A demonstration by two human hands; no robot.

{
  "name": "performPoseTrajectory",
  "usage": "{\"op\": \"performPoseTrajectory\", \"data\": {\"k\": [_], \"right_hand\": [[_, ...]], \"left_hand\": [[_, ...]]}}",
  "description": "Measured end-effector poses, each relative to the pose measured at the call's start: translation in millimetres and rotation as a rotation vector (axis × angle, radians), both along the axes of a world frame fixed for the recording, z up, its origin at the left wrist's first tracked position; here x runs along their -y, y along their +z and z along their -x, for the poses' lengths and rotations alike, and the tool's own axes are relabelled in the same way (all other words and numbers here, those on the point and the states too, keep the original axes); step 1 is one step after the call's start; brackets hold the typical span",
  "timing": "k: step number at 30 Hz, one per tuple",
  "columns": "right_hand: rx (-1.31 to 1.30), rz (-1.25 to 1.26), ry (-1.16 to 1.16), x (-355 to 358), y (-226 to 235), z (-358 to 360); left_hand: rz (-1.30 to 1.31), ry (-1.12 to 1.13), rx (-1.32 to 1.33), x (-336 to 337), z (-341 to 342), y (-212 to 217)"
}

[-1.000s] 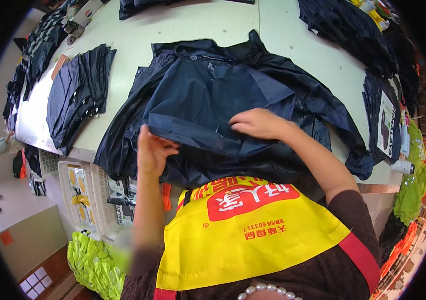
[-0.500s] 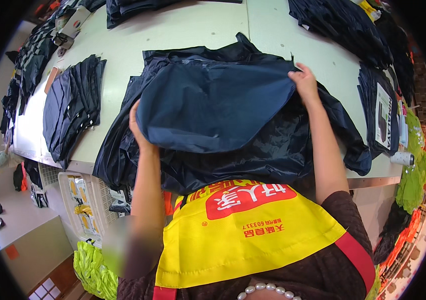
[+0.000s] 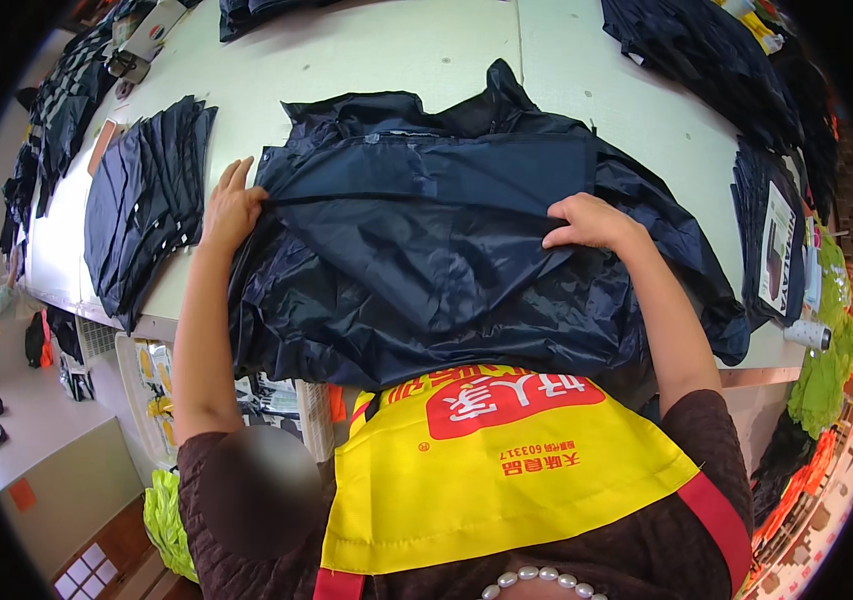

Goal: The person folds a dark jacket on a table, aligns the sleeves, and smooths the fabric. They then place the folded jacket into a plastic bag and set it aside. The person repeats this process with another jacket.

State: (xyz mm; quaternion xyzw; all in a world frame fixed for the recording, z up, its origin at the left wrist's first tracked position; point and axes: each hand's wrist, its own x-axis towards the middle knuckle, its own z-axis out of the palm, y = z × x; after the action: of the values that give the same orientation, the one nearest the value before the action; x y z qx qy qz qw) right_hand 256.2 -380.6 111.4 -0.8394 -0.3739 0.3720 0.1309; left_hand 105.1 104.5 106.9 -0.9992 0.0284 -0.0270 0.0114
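A shiny dark navy garment [image 3: 396,330] lies crumpled across the table in front of me, its near edge against my yellow apron. On top of it is a smoother navy fabric panel [image 3: 426,225], with a crease running across from side to side. At the left end of that crease my left hand [image 3: 234,207] pinches the fabric between thumb and forefinger, the other fingers raised. My right hand [image 3: 591,222] has its fingers bent and closed on the panel's right part, thumb toward the middle. The sleeves spread out to the right.
Stacks of dark cut fabric [image 3: 146,205] lie on the pale table [image 3: 366,60] at left, and more fabric [image 3: 696,65] at far right. A thread spool [image 3: 807,335] stands at the right edge. Below left is a plastic crate [image 3: 136,390] of packets.
The panel, held up as a rounded flap before, now lies flatter with a crosswise crease. My left hand moved left and up; my right hand came down and slightly left.
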Motion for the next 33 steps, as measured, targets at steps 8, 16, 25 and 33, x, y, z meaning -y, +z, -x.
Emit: {"op": "performPoseTrajectory", "data": {"k": [8, 16, 25, 33], "right_hand": [[0.203, -0.339, 0.015, -18, 3, 14], [0.610, -0.145, -0.153, -25, -56, 3], [0.902, -0.437, -0.203, 1, -67, 28], [0.770, -0.712, -1.055, 10, -52, -8]], "left_hand": [[0.389, -0.353, 0.435, 157, 3, 21], [0.223, 0.003, 0.003, 224, 58, -45], [0.184, 0.059, 0.119, 216, 15, -59], [0.420, 0.151, 0.427, 186, -4, -39]]}}
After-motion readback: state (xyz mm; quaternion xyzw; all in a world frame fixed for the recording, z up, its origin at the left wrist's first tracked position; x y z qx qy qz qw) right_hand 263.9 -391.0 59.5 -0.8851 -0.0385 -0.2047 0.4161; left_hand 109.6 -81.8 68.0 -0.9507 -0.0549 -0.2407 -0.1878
